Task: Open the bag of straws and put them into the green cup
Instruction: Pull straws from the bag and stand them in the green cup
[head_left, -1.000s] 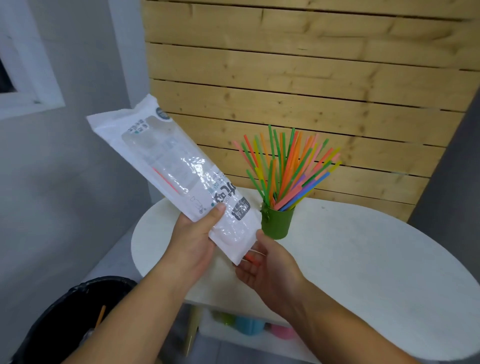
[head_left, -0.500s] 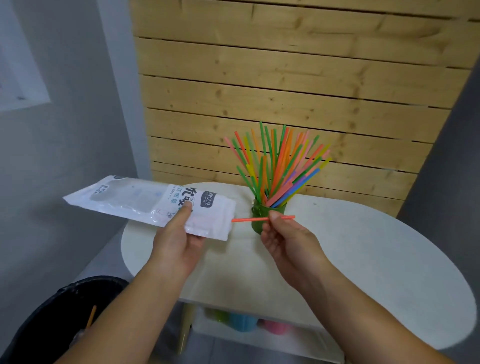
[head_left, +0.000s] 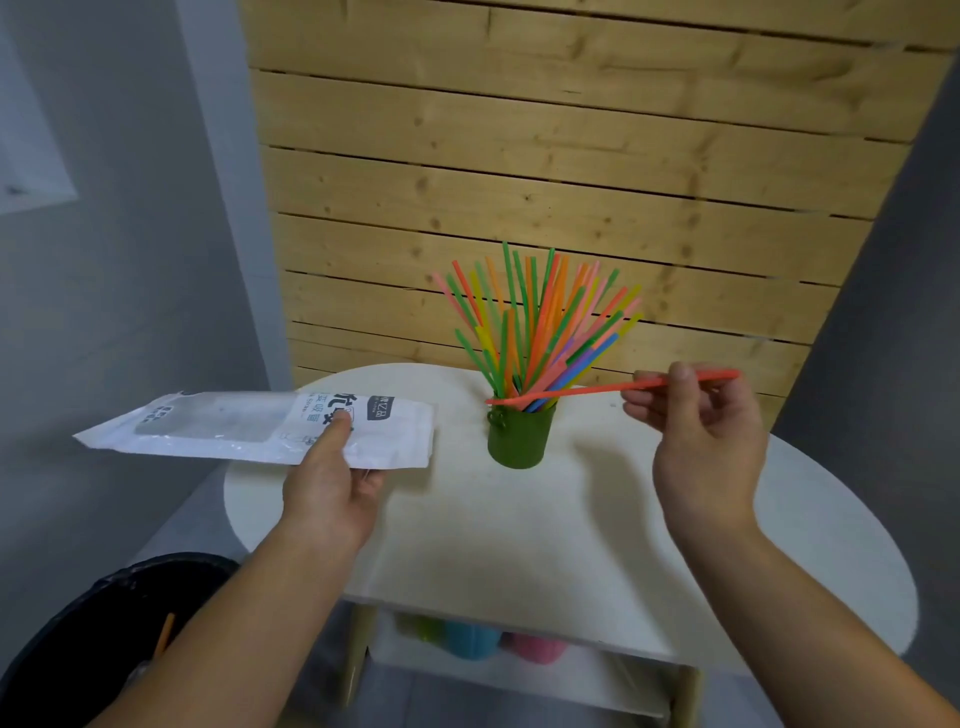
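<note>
The green cup (head_left: 519, 439) stands on the white oval table (head_left: 519, 545), packed with several coloured straws (head_left: 540, 322) fanning upward. My left hand (head_left: 332, 483) grips the white plastic straw bag (head_left: 244, 426), which lies flat and level over the table's left edge and looks empty. My right hand (head_left: 701, 431) is to the right of the cup and pinches a single red-orange straw (head_left: 597, 389) near its right end. The straw lies nearly level, its left tip over the cup's rim.
A black bin (head_left: 88, 639) stands on the floor at lower left. Coloured cups (head_left: 478, 639) sit on the shelf under the table. A wooden slat wall (head_left: 519, 156) rises behind the table.
The left hand lowered the bag from tilted upright to level. The right hand drew the red-orange straw out of the bag and carried it right, across the cup.
</note>
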